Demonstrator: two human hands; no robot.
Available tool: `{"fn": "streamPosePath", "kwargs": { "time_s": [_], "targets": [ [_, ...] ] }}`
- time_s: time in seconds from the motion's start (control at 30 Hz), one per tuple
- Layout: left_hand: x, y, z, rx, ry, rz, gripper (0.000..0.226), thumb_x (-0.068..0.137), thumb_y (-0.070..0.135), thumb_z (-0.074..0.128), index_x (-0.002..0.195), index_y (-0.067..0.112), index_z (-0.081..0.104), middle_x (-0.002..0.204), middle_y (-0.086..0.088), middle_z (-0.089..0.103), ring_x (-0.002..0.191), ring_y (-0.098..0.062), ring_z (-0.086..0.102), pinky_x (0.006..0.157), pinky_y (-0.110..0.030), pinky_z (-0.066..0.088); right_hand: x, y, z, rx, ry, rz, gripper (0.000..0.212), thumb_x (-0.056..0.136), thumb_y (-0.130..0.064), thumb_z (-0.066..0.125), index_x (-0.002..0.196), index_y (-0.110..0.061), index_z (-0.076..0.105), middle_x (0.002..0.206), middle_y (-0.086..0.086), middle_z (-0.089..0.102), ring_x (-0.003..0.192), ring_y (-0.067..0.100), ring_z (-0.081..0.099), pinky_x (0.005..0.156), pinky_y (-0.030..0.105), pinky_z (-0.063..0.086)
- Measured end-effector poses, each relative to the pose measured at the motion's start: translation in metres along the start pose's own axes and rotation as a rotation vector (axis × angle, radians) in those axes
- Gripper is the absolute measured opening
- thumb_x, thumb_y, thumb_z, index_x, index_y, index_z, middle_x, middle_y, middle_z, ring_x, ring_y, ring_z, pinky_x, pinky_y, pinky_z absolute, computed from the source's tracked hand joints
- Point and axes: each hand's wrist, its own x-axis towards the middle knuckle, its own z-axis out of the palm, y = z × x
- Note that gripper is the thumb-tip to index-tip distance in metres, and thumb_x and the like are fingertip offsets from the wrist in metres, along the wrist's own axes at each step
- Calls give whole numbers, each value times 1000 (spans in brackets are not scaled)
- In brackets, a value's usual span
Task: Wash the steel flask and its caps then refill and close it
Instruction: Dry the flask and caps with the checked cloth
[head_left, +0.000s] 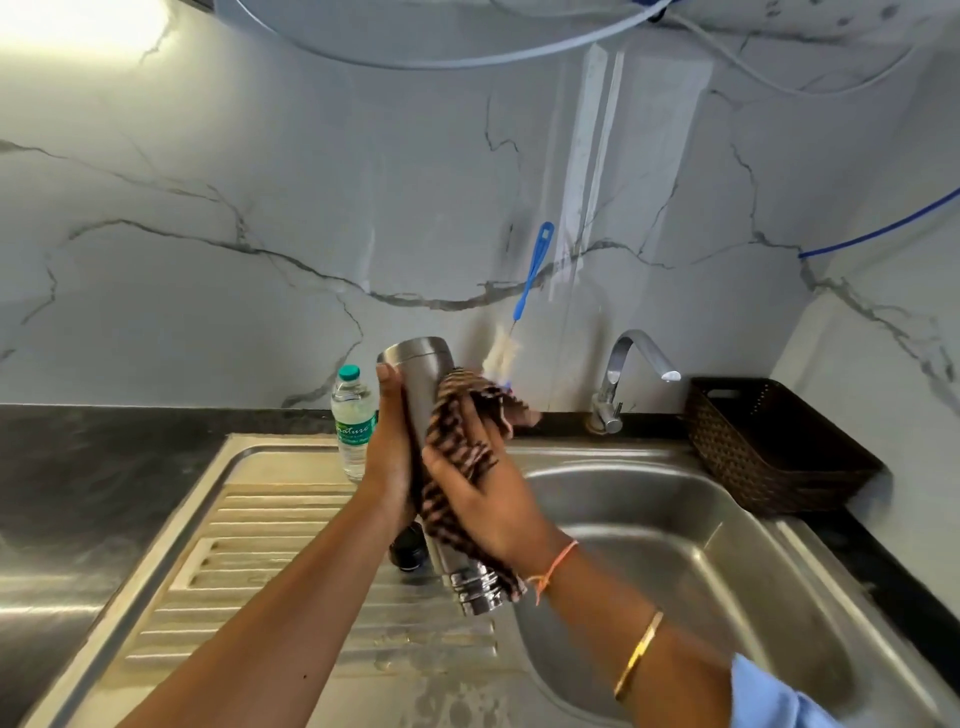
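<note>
Steel flask (422, 371) held neck-down: left grip (389, 447) curled round its body, right grip (491, 501) pressing striped cloth (457, 434) round it, above the sink's (270, 540) drainboard edge by the basin. Keep left firm, twist cloth full length, finish on neck threads.

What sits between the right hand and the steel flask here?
A brown striped cloth, which the right hand grips around the steel flask. The left hand holds the flask bare. The head view shows this.
</note>
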Motion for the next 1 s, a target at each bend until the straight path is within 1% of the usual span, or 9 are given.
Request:
{"fn": "streamPosePath", "kwargs": {
  "time_s": [0.1,0.17,0.27,0.4,0.5,0.63,0.73,0.87,1.0],
  "targets": [
    [4,-12,-4,37,129,-56,52,101,46,25,125,7,51,99,-7,64,98,-20,60,75,-30,48,12,1,5,-468,49,-227,70,81,-60,33,146,-34,33,151,8,24,139,30,24,111,43,33],
    [5,-16,-5,49,130,-110,51,100,46,30,128,10,52,101,-7,66,92,-20,62,77,-34,49,24,-9,-3,-582,68,-235,71,77,-62,26,141,-36,40,155,11,19,141,40,15,111,51,31],
    [2,-12,6,59,76,-63,45,96,54,36,110,20,63,86,0,74,83,-15,68,74,-32,52,41,-22,-13,-503,100,-183,60,82,-57,40,138,-35,45,156,7,19,136,36,30,110,46,34],
    [-2,-10,13,174,14,40,78,71,78,50,120,19,63,108,-11,71,101,-27,68,88,-43,53,49,-30,-22,261,102,39,36,87,-53,56,109,-24,62,117,8,63,104,18,61,99,37,47],
    [-1,-8,9,108,30,30,88,58,71,67,125,15,60,113,-17,68,104,-33,66,92,-47,51,35,-24,-27,498,-36,276,52,89,-58,49,115,-16,64,106,7,70,102,21,65,97,37,50],
    [8,5,-5,75,147,72,74,66,71,63,113,14,63,94,-13,71,85,-28,69,85,-43,54,-1,-2,-17,325,-194,351,33,85,-58,52,95,-28,61,93,-6,68,88,10,66,86,24,53],
    [14,10,-7,122,195,29,60,78,68,53,106,16,63,88,-10,72,81,-24,69,80,-38,54,-10,10,-1,264,-76,270,15,88,-40,63,98,-28,64,101,-8,68,87,-2,62,82,18,49],
    [16,1,-6,208,190,-77,59,85,57,56,119,9,59,118,-17,65,101,-26,65,83,-37,51,7,14,6,-274,28,-79,61,83,-47,53,141,-37,38,140,4,47,118,20,53,98,38,47],
    [2,-8,8,137,52,-77,58,90,65,38,111,19,68,108,-10,72,94,-20,70,82,-36,52,29,-6,-7,10,141,-52,42,93,-43,52,128,-21,56,125,6,61,117,20,56,102,40,44]
  ]
}}
